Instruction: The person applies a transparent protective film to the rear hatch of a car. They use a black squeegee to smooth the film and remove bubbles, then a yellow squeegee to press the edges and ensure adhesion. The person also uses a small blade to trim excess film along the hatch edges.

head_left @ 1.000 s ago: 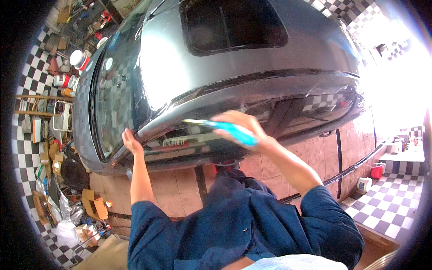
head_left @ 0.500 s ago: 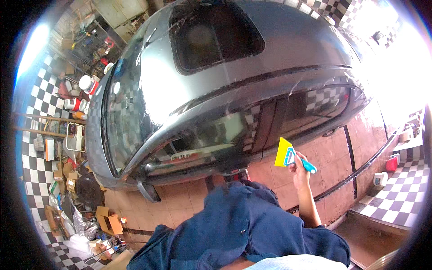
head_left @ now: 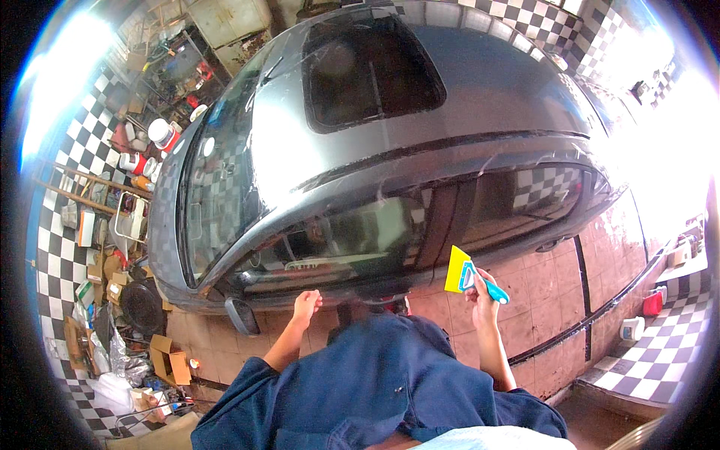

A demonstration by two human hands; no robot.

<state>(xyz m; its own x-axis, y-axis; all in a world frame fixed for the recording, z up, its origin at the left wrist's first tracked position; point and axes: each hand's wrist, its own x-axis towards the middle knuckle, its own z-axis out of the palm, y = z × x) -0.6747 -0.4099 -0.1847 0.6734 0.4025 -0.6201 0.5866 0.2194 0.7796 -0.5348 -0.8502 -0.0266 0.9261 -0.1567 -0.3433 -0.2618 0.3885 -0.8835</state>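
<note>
A squeegee [head_left: 459,271] with a yellow blade and a turquoise handle is in my right hand [head_left: 484,303], whose fingers are wrapped round the handle. Its blade points up and to the left, in front of the dark grey car's [head_left: 480,150] near side. Over by the front door and the side mirror [head_left: 241,316], my left hand [head_left: 306,306] has its fingers curled in, and nothing shows in it. It looks close to the lower door, but I cannot tell whether it touches. The front side window [head_left: 337,240] and rear side window [head_left: 525,199] reflect the room.
Paint buckets [head_left: 161,133], a cardboard box [head_left: 171,360], a black round tub [head_left: 141,307] and plastic sheeting crowd the left side. A ledge with checkered tiles [head_left: 652,360] runs along the right, bearing a white jug [head_left: 632,328] and a red container [head_left: 654,303].
My left hand has come into view beside the front door. The right hand has shifted slightly left and down with the squeegee. The view has tilted a little.
</note>
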